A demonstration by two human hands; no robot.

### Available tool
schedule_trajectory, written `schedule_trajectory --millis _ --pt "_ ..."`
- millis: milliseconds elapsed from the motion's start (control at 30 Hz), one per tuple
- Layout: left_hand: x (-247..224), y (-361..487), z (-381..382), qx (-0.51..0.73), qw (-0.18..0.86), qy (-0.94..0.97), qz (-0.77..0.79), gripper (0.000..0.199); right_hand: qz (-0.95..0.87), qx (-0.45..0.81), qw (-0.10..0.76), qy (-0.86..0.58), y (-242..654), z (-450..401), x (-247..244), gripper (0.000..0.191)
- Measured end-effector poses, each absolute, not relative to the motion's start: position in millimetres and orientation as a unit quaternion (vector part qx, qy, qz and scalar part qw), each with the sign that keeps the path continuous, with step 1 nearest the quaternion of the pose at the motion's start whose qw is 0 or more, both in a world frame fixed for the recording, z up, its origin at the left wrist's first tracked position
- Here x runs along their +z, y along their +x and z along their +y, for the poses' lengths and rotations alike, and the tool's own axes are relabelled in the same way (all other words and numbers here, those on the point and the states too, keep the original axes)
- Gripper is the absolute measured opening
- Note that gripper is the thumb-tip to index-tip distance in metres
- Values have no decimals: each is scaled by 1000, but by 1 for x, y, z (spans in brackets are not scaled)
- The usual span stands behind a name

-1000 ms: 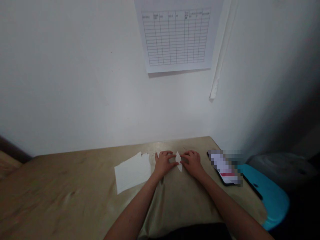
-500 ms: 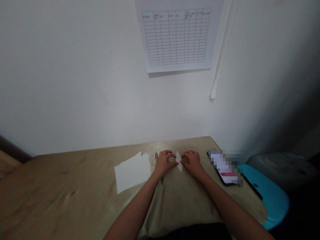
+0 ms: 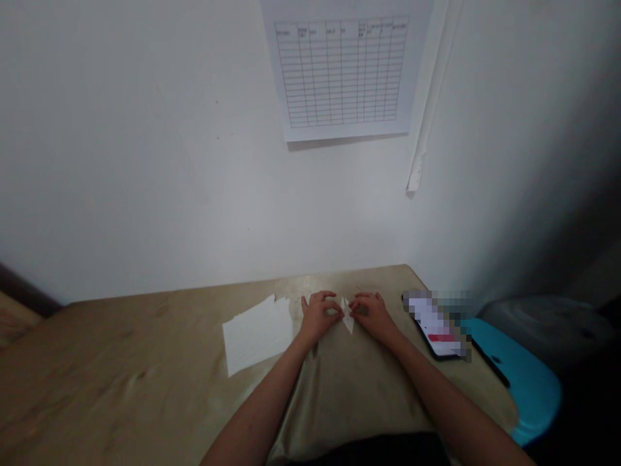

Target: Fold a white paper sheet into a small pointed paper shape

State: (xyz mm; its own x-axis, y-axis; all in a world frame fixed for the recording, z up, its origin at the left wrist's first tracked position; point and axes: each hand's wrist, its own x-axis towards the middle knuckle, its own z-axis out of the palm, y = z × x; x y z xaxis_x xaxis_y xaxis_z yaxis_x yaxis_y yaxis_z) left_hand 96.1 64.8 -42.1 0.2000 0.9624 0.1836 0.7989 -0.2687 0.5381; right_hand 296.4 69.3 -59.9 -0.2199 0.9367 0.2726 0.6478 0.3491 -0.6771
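Observation:
A small white folded paper [image 3: 348, 323], diamond-like with pointed ends, lies between my two hands just above or on the table. My left hand [image 3: 319, 317] pinches its left side between thumb and fingers. From the other side my right hand [image 3: 372, 313] pinches the right edge with its fingertips. Fine folds near the paper's top are too small to make out. Left of my left hand, a larger white sheet [image 3: 257, 335] with a torn upper edge lies flat.
A brown covered table [image 3: 145, 362] runs along the white wall. At right lies a phone [image 3: 434, 327], partly pixelated, near a black pen-like object [image 3: 491, 364] and a turquoise seat [image 3: 538, 382]. A printed table sheet [image 3: 344, 77] hangs on the wall.
The fingers of both hands have shifted slightly on the folded paper, and its upper part looks narrower, with a split near the tip. The torn sheet and phone have stayed put.

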Motion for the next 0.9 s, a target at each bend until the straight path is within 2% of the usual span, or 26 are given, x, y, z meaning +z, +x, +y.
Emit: schedule_trajectory --millis 333,900 --pt "-43 95 64 251 141 784 550 4 -754 185 309 -549 298 66 -57 10" --pt "-46 94 63 258 149 787 540 12 -776 204 291 -520 303 66 -53 16"
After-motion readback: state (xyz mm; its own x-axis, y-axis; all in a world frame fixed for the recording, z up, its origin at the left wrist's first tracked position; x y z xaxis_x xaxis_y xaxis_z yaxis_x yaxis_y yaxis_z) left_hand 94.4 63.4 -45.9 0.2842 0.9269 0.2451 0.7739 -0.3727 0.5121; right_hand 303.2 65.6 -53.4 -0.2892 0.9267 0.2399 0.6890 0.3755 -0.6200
